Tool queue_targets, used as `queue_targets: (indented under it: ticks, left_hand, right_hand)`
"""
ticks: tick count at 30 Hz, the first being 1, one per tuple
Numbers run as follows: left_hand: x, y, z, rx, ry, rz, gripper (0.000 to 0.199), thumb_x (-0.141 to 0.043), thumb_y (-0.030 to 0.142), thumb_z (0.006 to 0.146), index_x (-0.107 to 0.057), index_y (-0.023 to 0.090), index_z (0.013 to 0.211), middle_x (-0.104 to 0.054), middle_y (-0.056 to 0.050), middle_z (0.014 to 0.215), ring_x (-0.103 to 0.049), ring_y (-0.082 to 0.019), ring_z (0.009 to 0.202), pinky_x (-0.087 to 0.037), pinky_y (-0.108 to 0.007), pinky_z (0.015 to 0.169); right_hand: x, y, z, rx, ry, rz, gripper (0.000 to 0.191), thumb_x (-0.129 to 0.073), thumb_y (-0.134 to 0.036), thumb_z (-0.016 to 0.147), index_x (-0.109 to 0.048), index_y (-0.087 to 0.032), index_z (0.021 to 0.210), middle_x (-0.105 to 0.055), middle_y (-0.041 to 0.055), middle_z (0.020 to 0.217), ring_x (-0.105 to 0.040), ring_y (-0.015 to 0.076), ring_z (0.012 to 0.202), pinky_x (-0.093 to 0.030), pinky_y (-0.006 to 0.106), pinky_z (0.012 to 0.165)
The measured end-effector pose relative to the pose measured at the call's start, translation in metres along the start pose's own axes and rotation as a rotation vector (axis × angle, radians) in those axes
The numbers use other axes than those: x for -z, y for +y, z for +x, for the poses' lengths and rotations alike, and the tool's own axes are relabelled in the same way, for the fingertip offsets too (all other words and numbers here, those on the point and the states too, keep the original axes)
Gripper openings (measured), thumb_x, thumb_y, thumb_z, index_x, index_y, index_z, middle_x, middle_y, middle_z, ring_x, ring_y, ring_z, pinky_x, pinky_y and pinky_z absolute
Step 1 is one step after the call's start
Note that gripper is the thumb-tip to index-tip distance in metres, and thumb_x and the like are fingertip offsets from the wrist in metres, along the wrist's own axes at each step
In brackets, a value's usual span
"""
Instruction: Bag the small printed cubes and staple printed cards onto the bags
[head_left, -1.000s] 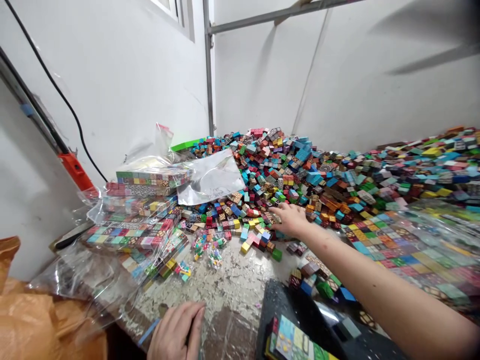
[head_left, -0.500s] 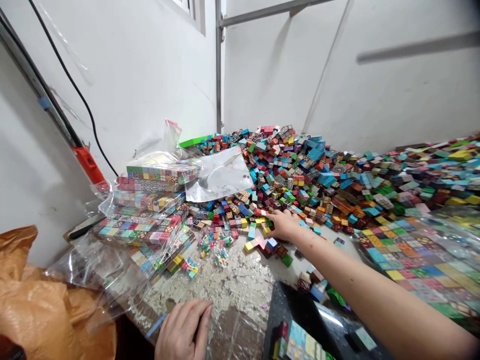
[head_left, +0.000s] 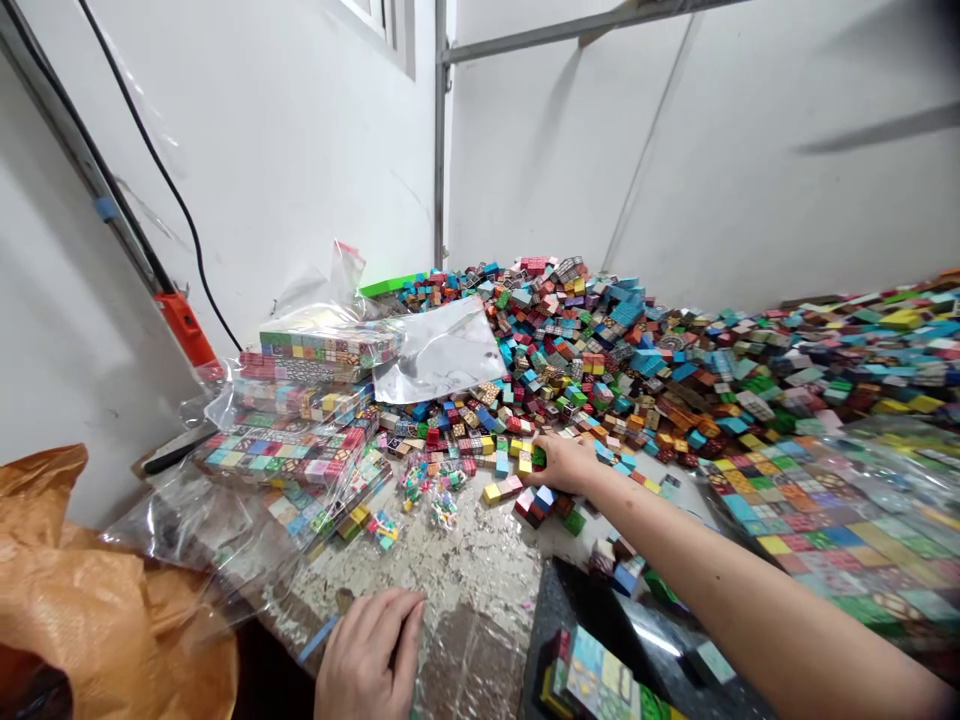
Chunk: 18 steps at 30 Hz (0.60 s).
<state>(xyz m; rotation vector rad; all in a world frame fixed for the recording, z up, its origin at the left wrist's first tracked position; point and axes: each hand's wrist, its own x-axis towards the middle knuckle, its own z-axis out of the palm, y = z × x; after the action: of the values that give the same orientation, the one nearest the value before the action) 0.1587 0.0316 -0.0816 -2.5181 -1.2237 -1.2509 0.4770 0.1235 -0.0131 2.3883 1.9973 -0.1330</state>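
Note:
My right hand [head_left: 568,464] reaches into the near edge of a large pile of small patterned blocks [head_left: 570,330]. Its thumb and forefinger are closed around a green block [head_left: 538,457], beside some yellow blocks [head_left: 522,462]. Just in front of it lie a blue block [head_left: 544,497] and several red and dark ones. Close to the table's front edge, my left hand [head_left: 371,655] rests on the worn tabletop [head_left: 472,570], fingers lying loosely side by side with nothing seen in them. Below my right forearm, a black tray [head_left: 555,600] carries a group of blocks [head_left: 600,680].
Plastic-wrapped block sheets [head_left: 292,450] are stacked at left, near a clear bag [head_left: 439,350] and small packets of colourful pieces [head_left: 442,495]. More wrapped sheets [head_left: 825,510] lie at right. An orange sack [head_left: 112,620] stands at lower left; white walls close the back.
My right hand has moved slightly down, and its fingers have closed on a green block. A few blocks beside it have shifted. My left hand stays resting on the table.

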Motion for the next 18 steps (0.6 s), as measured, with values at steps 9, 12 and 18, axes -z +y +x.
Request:
queue_targets:
  ticks: [9, 12, 18]
  left_hand:
    - [-0.001, 0.000, -0.004, 0.036, -0.023, -0.037, 0.019, -0.043, 0.029, 0.088, -0.060, 0.022, 0.091, -0.066, -0.002, 0.085, -0.059, -0.017, 0.079, -0.044, -0.029, 0.072]
    - [-0.002, -0.002, -0.005, 0.017, -0.024, -0.044, 0.021, -0.043, 0.032, 0.089, -0.060, 0.022, 0.092, -0.066, -0.002, 0.086, -0.059, -0.018, 0.079, -0.044, -0.031, 0.073]
    - [-0.003, -0.007, -0.008, -0.022, -0.059, -0.079, 0.024, -0.042, 0.034, 0.089, -0.061, 0.020, 0.095, -0.065, -0.005, 0.091, -0.059, -0.020, 0.082, -0.044, -0.034, 0.077]
  right_hand:
    - [0.057, 0.008, -0.079, -0.028, 0.182, 0.056, 0.064, -0.058, -0.056, 0.065, -0.051, -0.019, 0.117, -0.060, 0.0085, 0.109, -0.055, 0.0288, 0.099, -0.038, 0.039, 0.081]
    - [0.069, 0.013, -0.123, -0.040, 0.219, 0.105, 0.066, -0.057, -0.056, 0.067, -0.049, -0.018, 0.120, -0.060, 0.0089, 0.112, -0.055, 0.0266, 0.100, -0.041, 0.036, 0.082]
    - [0.078, -0.001, -0.225, -0.006, 0.325, 0.335, 0.062, -0.061, -0.051, 0.067, -0.050, -0.017, 0.118, -0.059, 0.0104, 0.112, -0.057, 0.0255, 0.099, -0.047, 0.035, 0.081]
